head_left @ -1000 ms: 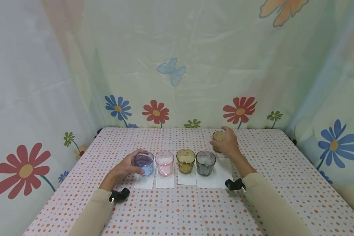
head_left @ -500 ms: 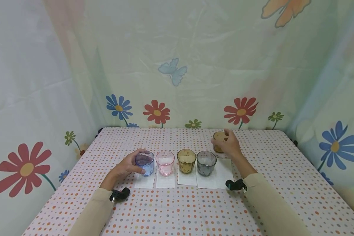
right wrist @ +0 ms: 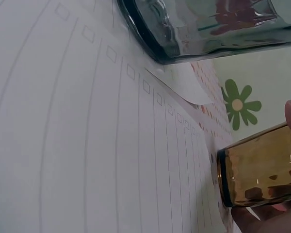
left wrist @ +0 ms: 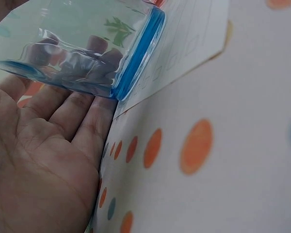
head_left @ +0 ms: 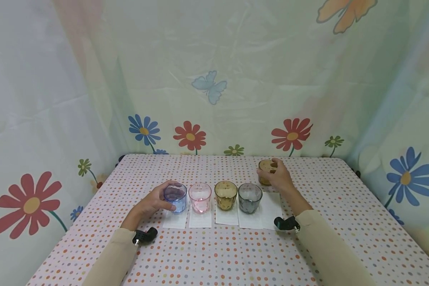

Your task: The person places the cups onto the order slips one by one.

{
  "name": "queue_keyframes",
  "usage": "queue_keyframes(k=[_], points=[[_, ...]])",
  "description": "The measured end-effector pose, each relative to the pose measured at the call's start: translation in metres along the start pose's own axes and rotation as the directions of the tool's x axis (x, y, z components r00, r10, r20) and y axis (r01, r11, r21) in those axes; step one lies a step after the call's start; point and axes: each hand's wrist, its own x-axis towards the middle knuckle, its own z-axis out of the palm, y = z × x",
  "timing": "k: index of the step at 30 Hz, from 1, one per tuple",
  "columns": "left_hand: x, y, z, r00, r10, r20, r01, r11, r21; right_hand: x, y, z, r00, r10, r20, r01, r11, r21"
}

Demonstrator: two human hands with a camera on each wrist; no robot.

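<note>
My left hand (head_left: 153,201) holds a clear blue glass (head_left: 178,200) at the left end of a row, thumb in front and fingers round the back. In the left wrist view the fingers show through the blue glass (left wrist: 82,48), which stands at a white paper slip (left wrist: 184,43). Farther back on the right, my right hand (head_left: 281,178) holds a brown amber glass (head_left: 264,167), with thumb and fingers on opposite sides. The right wrist view shows this amber glass (right wrist: 257,167) upright, its base close to the dotted cloth.
Between my hands stand a pink glass (head_left: 200,198), a yellow amber glass (head_left: 225,195) and a grey glass (head_left: 249,198), on white slips. To their right lies a lined paper slip (head_left: 273,210). A floral curtain (head_left: 250,99) hangs behind the dotted table (head_left: 214,258).
My right thumb and fingers have shifted slightly on the brown amber glass. The left hand stays on the blue glass, and the row of glasses stands as before.
</note>
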Motion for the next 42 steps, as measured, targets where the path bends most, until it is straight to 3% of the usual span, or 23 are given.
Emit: queue_keyframes(k=[9, 18, 29, 42], points=[[-0.001, 0.005, -0.001, 1.0, 0.022, 0.01, -0.022, 1.0, 0.01, 0.0, -0.004, -0.001, 1.0, -0.015, 0.007, 0.015, 1.0, 0.0], [0.0, 0.004, -0.002, 1.0, 0.026, 0.012, -0.026, 1.0, 0.005, -0.001, -0.002, 0.0, 0.999, -0.033, -0.036, 0.034, 0.999, 0.014], [0.002, 0.005, -0.001, 1.0, 0.023, 0.013, -0.023, 1.0, 0.005, -0.012, -0.004, -0.005, 0.995, -0.08, -0.055, 0.08, 0.997, -0.006], [0.0, 0.002, 0.001, 1.0, -0.015, -0.002, 0.015, 1.0, -0.007, -0.024, -0.008, -0.009, 0.995, -0.091, -0.026, 0.091, 0.996, -0.024]])
